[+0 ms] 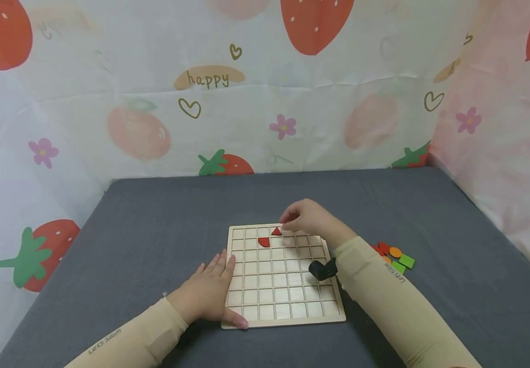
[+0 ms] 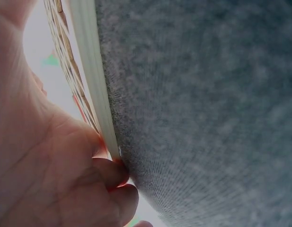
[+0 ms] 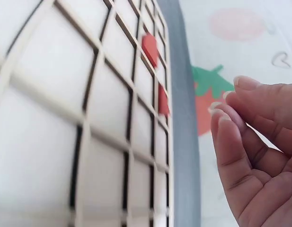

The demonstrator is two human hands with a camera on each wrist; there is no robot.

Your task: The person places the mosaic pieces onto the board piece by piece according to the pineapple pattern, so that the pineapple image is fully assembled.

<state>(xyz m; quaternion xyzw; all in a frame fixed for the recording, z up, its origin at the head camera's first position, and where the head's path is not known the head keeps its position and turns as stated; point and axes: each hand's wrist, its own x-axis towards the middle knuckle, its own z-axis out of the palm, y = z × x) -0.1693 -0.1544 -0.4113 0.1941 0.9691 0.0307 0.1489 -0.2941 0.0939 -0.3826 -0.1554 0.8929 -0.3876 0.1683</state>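
A pale wooden grid board [image 1: 274, 281] lies on the dark grey cloth. Two red pieces sit in its far rows: a quarter-round piece [image 1: 264, 242] and a small triangle [image 1: 276, 232]. My left hand [image 1: 210, 291] rests at the board's near left corner, fingers extended along the left edge and thumb on the near edge. In the left wrist view, fingertips touch the board's side [image 2: 96, 80]. Over the far edge, right beside the triangle, is my right hand [image 1: 313, 220]. The right wrist view shows its fingers [image 3: 229, 142] loosely bent, with nothing between them and the thumb.
Loose red, orange and green pieces [image 1: 406, 261] lie right of the board, partly behind the right sleeve [image 1: 375, 286]. A black wrist-worn device [image 1: 323, 270] hangs over the board's right side. A printed fabric backdrop [image 1: 256, 128] stands behind the table.
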